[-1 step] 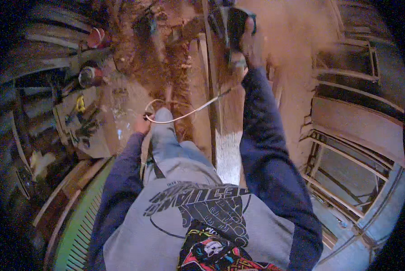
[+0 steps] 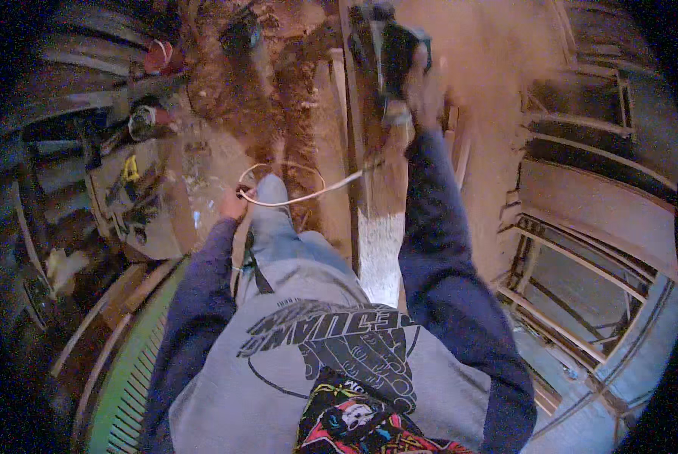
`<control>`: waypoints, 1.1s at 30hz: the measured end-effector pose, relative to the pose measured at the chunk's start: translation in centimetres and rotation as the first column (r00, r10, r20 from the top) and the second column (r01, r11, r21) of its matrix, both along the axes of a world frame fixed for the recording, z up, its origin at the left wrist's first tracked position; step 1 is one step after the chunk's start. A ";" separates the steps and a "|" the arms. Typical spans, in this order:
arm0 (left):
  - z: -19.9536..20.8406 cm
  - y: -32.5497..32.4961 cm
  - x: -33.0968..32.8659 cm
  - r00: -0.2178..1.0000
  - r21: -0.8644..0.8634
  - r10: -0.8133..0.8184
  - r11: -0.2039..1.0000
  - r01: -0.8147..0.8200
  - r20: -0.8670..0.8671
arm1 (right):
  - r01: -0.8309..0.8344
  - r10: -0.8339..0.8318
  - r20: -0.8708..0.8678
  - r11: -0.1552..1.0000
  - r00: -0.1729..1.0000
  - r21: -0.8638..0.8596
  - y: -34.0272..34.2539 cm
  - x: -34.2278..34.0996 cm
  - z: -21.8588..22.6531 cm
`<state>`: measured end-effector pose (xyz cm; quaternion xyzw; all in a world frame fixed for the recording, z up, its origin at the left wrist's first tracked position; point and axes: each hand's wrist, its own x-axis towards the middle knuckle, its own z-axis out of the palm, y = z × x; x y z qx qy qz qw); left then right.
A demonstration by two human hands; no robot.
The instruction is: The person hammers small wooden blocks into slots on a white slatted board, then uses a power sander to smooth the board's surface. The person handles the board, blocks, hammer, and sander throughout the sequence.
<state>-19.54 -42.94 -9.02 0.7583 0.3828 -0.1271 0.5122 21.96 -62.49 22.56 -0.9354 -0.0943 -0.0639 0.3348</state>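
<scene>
My right hand (image 2: 425,94) is stretched far ahead, wrapped round the grip of a corded power tool (image 2: 393,68), black with teal edges. Blur hides its exact kind. It sits at a long wooden beam (image 2: 379,250), whose nearer stretch looks pale and bright. A light-coloured power cord (image 2: 290,202) runs back from the tool in a loose loop across my knee. My left hand (image 2: 234,204) is closed on the cord at the left of that loop, beside my leg.
A brown dust cloud (image 2: 498,53) hangs right of the tool. Shavings cover the floor (image 2: 297,113). Leftward are a red-and-white round object (image 2: 151,121), a yellow item (image 2: 131,168) and a green slotted panel (image 2: 138,371). Wooden frames (image 2: 573,295) stand at right.
The power tool and my right hand have come slightly nearer to me along the beam. The cord's loop hangs a little wider, and my left hand has shifted slightly left.
</scene>
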 end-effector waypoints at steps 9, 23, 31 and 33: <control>-0.8 -5.9 -4.4 0.978 -0.048 -0.192 0.981 0.188 -0.086 | 0.148 -0.077 -0.299 0.964 0.951 0.222 -23.6 -31.4 -6.8; -2.3 -5.4 -6.1 0.999 -0.095 0.006 0.995 -0.010 -0.037 | -0.121 0.125 -0.046 0.989 0.991 0.079 -7.8 -14.4 -1.9; 3.6 -4.9 -1.6 0.981 -0.107 0.136 0.987 -0.121 0.141 | -0.165 0.163 0.021 0.979 0.986 0.116 7.6 5.9 3.6; 4.7 -4.9 0.1 0.988 -0.017 0.081 0.997 -0.080 0.135 | -0.220 0.207 0.099 0.965 0.973 0.145 10.1 9.3 4.4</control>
